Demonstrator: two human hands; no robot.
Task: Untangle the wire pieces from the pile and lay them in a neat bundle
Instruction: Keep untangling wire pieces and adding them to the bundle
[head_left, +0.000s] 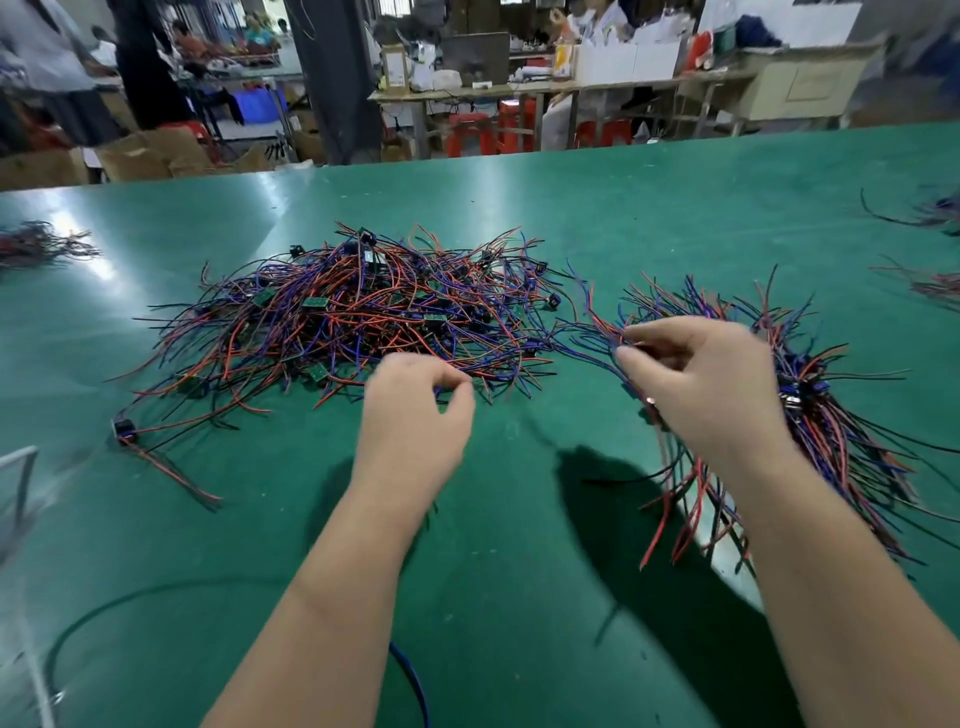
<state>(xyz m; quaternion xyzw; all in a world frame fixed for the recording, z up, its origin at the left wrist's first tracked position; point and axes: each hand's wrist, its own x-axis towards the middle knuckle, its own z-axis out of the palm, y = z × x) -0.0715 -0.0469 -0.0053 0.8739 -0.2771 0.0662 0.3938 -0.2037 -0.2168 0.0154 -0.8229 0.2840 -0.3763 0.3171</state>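
Tabletop (519, 545): green, carrying all the wire; smaller heaps (36, 244) are seen at its far left and far right edges.
Pile (337, 317): a tangled mound of red, blue and black wire pieces, lying ahead of the left forearm and left of centre.
Bundle (831, 415): laid to the right, well apart from the pile's core. Its long axis runs diagonally from far-left to near-right, partly hidden under the right wrist.
Left hand (415, 415): fingers curled, thumb and forefinger closed narrowly at the pile's near edge. A blue strand appears to be pinched there.
Right hand (706, 384): fingers curled round a few strands (587, 338) at the bundle's near-left side.
Deciding relation: the held strands stretch leftward from the right hand to the pile's right fringe, so their axis lies roughly crosswise. The free ends are judged to be caught in the fringe.
Nearer hand: the left is at the pile, the right at the bundle.
Coming move: a rightward draw is probably required, with the pile held down by the left hand.
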